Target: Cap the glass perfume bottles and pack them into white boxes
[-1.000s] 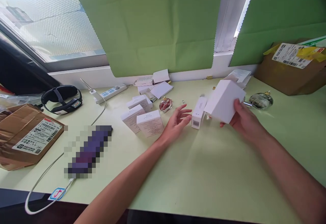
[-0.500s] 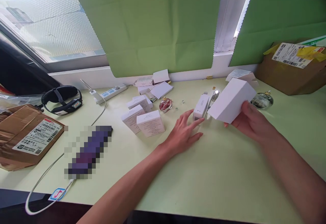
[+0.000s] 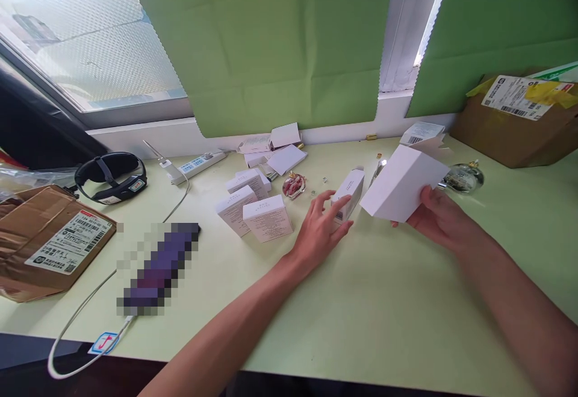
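Note:
My left hand (image 3: 316, 227) has its fingers closed around the near end of a small white box (image 3: 354, 189) on the tabletop. My right hand (image 3: 436, 216) grips a larger white box (image 3: 404, 183), held tilted above the table; some of its fingers are hidden behind the box. Partly covered by this box is a slim glass bottle (image 3: 377, 171). Beyond the right hand a round glass bottle (image 3: 465, 178) with a gold top lies on the table. Left of my left hand stand several printed white boxes (image 3: 268, 218) and a round reddish bottle (image 3: 294, 186).
Flat and opened white cartons (image 3: 286, 159) lie near the window sill. A power strip (image 3: 196, 165), a black headset (image 3: 111, 177), a blurred phone (image 3: 160, 267) on a cable and a cardboard box (image 3: 54, 240) occupy the left. Another cardboard box (image 3: 519, 135) stands at the back right.
My left hand has closed on the small white box, which has shifted left and turned a little. The larger box in my right hand has moved slightly left and down.

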A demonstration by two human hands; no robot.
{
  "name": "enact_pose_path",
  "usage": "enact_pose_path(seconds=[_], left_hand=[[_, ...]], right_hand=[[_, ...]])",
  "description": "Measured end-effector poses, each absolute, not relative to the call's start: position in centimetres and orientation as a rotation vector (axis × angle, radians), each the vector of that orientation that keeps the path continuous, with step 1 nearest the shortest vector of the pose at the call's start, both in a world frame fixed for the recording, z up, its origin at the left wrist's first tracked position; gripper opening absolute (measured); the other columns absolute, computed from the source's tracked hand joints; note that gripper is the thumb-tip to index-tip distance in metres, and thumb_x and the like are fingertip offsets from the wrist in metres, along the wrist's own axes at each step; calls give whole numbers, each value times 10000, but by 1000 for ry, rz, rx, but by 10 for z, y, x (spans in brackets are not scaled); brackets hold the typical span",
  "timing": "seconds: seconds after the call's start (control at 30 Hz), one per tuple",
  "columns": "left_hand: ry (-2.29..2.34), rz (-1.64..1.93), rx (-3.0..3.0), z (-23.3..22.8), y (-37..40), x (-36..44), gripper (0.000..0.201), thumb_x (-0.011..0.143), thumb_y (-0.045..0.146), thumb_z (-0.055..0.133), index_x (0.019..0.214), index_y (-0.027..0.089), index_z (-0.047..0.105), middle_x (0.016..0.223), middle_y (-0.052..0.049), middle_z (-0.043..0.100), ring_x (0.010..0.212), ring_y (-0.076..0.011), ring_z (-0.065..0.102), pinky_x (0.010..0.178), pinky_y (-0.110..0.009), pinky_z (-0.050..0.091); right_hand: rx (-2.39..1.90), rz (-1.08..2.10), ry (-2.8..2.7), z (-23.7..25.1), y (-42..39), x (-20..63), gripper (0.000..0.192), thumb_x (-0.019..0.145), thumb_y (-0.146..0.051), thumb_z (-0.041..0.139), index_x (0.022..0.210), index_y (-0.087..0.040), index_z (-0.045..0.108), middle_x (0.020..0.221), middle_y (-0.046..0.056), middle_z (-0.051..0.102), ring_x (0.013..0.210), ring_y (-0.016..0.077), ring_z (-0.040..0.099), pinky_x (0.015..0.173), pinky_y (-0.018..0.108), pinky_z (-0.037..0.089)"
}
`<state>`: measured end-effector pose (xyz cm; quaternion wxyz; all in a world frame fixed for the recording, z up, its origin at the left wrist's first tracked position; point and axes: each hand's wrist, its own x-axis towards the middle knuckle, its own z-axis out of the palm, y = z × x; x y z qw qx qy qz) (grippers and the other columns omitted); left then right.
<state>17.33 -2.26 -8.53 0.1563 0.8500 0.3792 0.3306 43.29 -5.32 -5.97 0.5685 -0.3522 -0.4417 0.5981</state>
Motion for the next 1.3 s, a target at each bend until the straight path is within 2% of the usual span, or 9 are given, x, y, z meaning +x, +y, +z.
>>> enact_pose_path(seconds=[0.2,0.4,0.53,0.67,0.83,0.97,1.07,1.17,1.3], left_hand=[[1130,1146,2081,-86,-21,174,246,963,276,523,1209,261,515,1210,-63,524,1045,-186,593,801,-307,539],[1178,1394,1694,-77,-24,170,425,889,165,477,1297,279,443,1238,-59,502,1046,-190,555,770,-289,492],[1149,1267,1616,-75,-26,170,424,855,164,444,1259,270,517,1052,-32,501,944,-191,529,784,-316,466],[1024,1002,1738,-79,-29,174,437,800,149,482,1223,240,542,1102,-45,512,1023,-216,532,846,-336,472],[935,885,1880,-80,-31,175,550,807,148,538,1345,228,456,1240,-83,508,1144,-245,517,954,-379,480],[839,1025,2028,-74,-30,171,709,907,292,611,1519,304,253,1385,-110,437,1291,-270,448,1076,-438,428],[758,1090,2186,-67,-29,167,589,961,346,579,1490,349,318,1397,-99,437,1299,-262,454,1102,-447,412],[758,1087,2193,-61,-28,164,461,977,366,559,1411,323,409,1329,-95,488,1218,-246,517,1039,-413,467],[727,1078,2172,-56,-28,161,457,968,351,566,1390,304,397,1335,-94,523,1149,-233,543,977,-388,495]], right_hand=[[-851,1403,-1029,-60,-55,429,276,868,-519,691,1074,-335,698,1154,23,712,940,231,682,673,380,648],[-841,1394,-984,-60,-52,429,275,867,-531,688,1084,-362,684,1195,6,694,1022,228,667,728,386,647],[-800,1268,-970,-56,-50,425,290,890,-560,643,1103,-365,663,1264,8,664,1190,231,612,760,356,637],[-774,1079,-1045,-46,-54,415,240,924,-527,615,1096,-362,642,1258,10,667,1204,227,604,710,318,618],[-916,830,-1253,-41,-62,408,225,955,-534,554,1060,-350,629,1111,17,682,988,233,647,688,361,578],[-987,703,-1412,-46,-67,405,312,965,-578,495,935,-295,622,933,23,632,723,189,554,593,343,514],[-1038,672,-1430,-47,-71,398,316,948,-602,503,975,-307,613,809,15,559,659,186,477,525,322,458],[-1061,668,-1387,-45,-75,391,304,933,-600,525,1076,-347,615,831,17,537,649,190,444,512,318,449],[-1046,680,-1357,-47,-79,389,280,927,-580,546,1109,-380,621,819,15,530,656,199,457,517,324,475]])
